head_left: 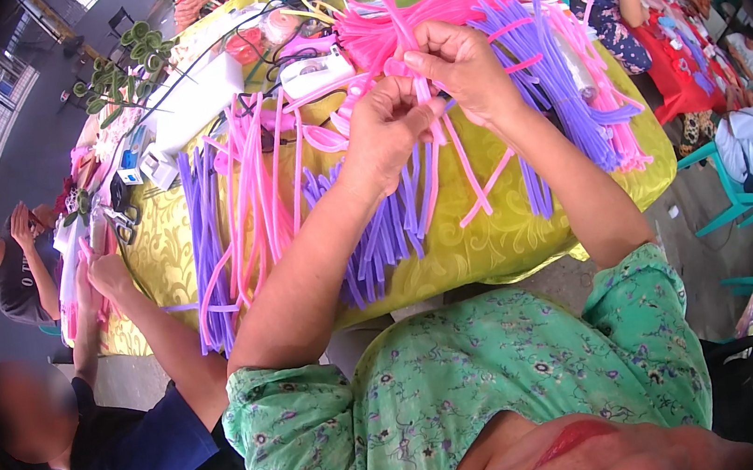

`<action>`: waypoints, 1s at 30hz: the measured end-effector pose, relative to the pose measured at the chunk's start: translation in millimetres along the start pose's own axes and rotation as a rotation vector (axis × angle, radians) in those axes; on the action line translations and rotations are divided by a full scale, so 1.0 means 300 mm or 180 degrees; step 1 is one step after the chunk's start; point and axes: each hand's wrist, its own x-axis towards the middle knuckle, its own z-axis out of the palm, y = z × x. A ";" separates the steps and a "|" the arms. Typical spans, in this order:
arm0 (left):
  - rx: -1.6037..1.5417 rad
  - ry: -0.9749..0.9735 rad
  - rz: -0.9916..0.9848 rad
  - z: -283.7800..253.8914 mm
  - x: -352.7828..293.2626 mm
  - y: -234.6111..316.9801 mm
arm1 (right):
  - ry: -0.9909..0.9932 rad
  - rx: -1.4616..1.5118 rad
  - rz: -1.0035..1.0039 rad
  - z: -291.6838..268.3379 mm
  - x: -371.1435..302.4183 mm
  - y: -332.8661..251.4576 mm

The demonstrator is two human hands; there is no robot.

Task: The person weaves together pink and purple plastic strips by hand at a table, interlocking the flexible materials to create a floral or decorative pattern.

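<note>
Above the near part of the table, my left hand (390, 130) and my right hand (465, 72) meet around a bundle of pink pipe cleaners (397, 16). Both hands are closed on it, fingertips pinching close together. Long ends rise away from me, and pink tails hang down below. The exact spot between my fingers is partly hidden. Under my forearms lie purple pipe cleaners (378, 258). Looped pink pieces (324, 138) rest just left of my left hand. More bright pink stems (438, 9) fan out beyond my hands.
A patterned yellow cloth (492, 258) covers the table. Purple stems (558, 109) lie at right, pink stems (270, 168) at left. Farther back are a white device (316, 75), a white foam block (200, 102) and scissors (124, 224). A co-worker's hands (104, 273) work at left.
</note>
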 end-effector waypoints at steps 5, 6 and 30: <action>-0.0188 0.0111 0.0009 -0.001 -0.004 0.035 | -0.0015 0.0585 0.0068 0.007 -0.010 -0.021; -0.0140 0.0158 0.0074 -0.004 -0.005 0.037 | -0.0106 0.0631 0.0155 0.006 -0.011 -0.025; -0.0314 0.0329 0.0403 -0.088 0.030 0.073 | -0.1517 -0.4370 0.0786 -0.057 -0.217 -0.079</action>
